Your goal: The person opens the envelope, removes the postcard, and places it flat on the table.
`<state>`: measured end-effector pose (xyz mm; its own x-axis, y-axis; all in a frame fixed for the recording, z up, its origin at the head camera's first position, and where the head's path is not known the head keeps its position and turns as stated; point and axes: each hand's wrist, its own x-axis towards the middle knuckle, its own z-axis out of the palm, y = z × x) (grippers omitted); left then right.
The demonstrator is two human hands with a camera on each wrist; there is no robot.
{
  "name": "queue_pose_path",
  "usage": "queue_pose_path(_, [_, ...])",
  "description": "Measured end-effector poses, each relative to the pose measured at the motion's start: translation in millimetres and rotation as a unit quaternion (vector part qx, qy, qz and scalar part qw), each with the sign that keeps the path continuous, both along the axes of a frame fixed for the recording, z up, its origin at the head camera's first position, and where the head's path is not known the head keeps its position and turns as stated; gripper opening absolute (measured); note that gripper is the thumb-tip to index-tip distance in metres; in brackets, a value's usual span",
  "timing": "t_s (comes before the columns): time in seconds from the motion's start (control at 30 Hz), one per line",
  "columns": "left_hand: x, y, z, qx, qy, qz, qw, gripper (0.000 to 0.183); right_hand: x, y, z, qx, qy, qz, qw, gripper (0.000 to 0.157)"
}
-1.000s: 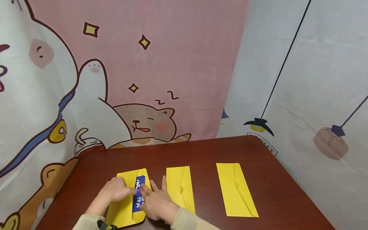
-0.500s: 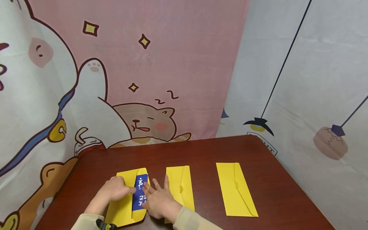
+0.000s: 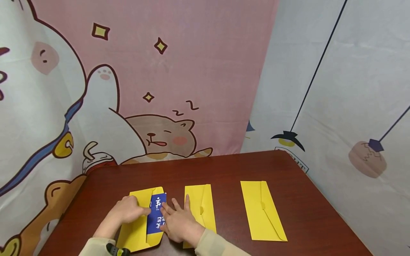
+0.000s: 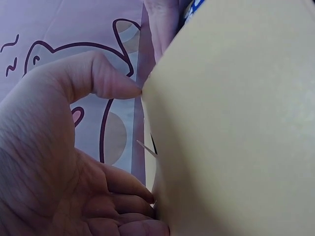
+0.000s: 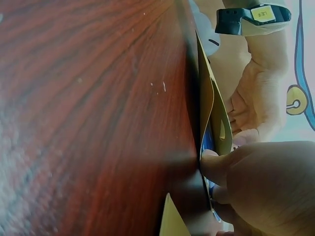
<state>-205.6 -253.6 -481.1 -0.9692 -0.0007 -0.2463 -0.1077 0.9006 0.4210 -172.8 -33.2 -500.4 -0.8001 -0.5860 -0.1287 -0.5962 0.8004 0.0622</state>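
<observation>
At the table's left, a yellow envelope [image 3: 136, 236] lies with its flap spread to the right. A blue card [image 3: 154, 217] with white writing sticks out of its opening, the left part still hidden inside. My left hand [image 3: 130, 209] holds the envelope, thumb at the opening's edge; in the left wrist view its thumb and fingers meet the pale envelope face [image 4: 236, 108]. My right hand [image 3: 180, 222] holds the card's right edge, two fingers spread away. Up close in the right wrist view, its thumb [image 5: 214, 167] presses against the blue card [image 5: 207, 139] beside the raised envelope edge.
Closed yellow envelopes lie to the right: one envelope [image 3: 209, 209] partly under my right hand, another envelope [image 3: 262, 213] farther over. The dark red-brown table [image 3: 230, 167] ends against a cartoon-print cloth [image 3: 217, 89] at the back.
My right hand has moved slightly right, and the blue card has slid farther out of the envelope with it. The left hand and envelope have stayed nearly in place.
</observation>
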Motion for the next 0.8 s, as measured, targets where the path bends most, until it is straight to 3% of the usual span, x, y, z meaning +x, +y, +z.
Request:
queue_pose_path(0.27, [0.2,-1.0,-0.5,-0.002,0.006,-0.003,1.0,0.05,-3.5,2.5,-1.9,-0.003,-0.019,-0.003,1.0,0.062])
queue_pose_path(0.8, [-1.9,-2.0,-0.9,-0.002,0.002,-0.001,1.0,0.057,-4.2,7.4,-1.3,-0.007,-0.015,-0.007,1.0,0.062])
